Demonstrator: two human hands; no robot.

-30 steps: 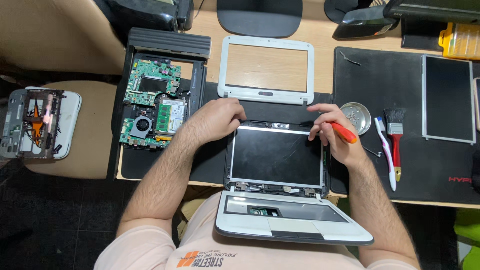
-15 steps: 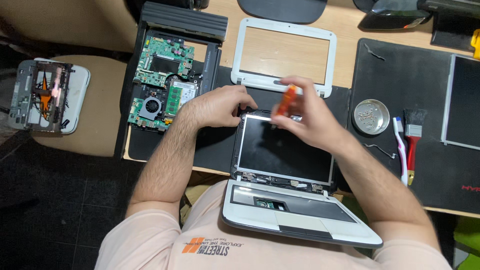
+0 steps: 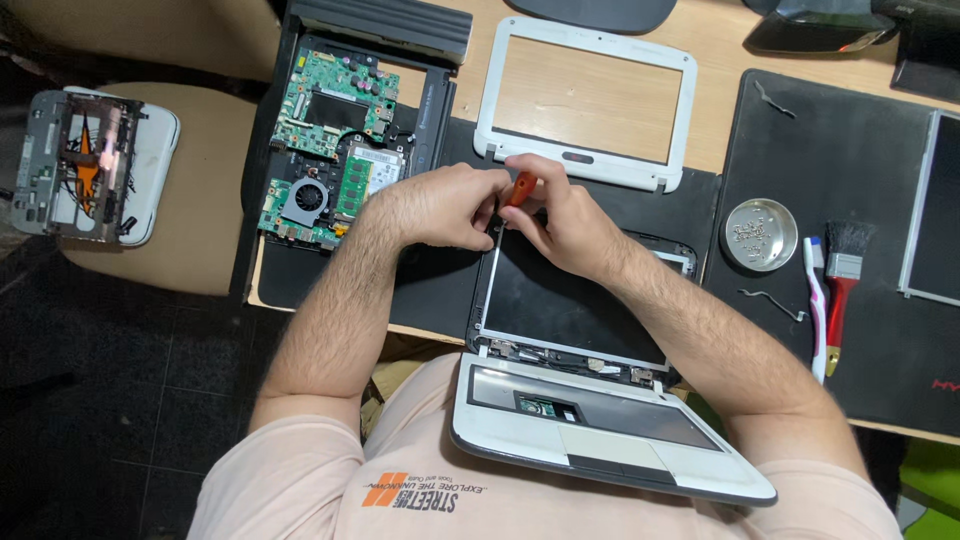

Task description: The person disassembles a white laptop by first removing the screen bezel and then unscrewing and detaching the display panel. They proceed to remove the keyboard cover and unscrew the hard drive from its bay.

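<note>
Both hands met at the screen's (image 3: 570, 300) top left corner. Right hand (image 3: 560, 225) had its fingers wrapped round an orange screwdriver (image 3: 519, 187), handle poking up between fingers and thumb. Left hand (image 3: 445, 205) curled right beside it, fingertips touching the screen edge. White bezel (image 3: 585, 100) lay just above.

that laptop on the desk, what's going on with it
A person has a small white laptop opened flat on a black mat, its screen panel bare. The white bezel frame lies apart above it. The right hand holds an orange-handled screwdriver at the panel's top left corner; the left hand steadies that spot. A bare circuit board sits to the left.
</note>
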